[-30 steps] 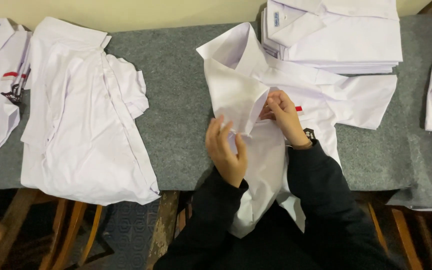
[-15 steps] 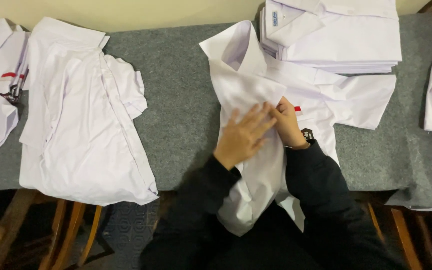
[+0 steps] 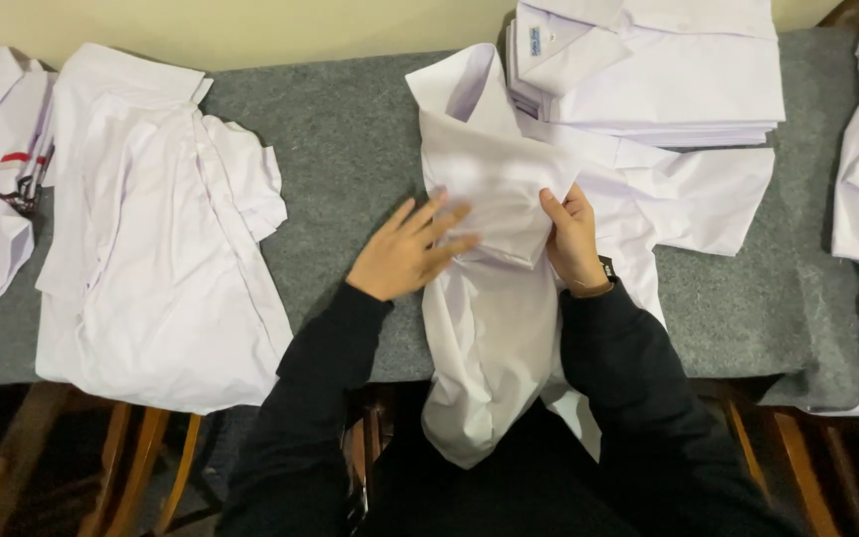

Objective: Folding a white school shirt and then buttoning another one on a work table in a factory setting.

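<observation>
Here, well off to my left, a loose shirt (image 3: 151, 249) lies unfolded. My left hand (image 3: 405, 257) presses flat, fingers spread, on the half-folded white shirt (image 3: 494, 219); my right hand (image 3: 574, 239) pinches its fold. Beyond my right hand, the folded stack (image 3: 668, 80) waits.

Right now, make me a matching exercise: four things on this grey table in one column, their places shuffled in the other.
Things:
1. left hand
2. right hand
3. folded shirt stack
4. loose white shirt

Places:
A. far right corner of the table
B. flat on the middle shirt's left edge
C. spread at table's left
D. pinching the middle shirt's folded sleeve

Pairs: 1-B, 2-D, 3-A, 4-C
</observation>
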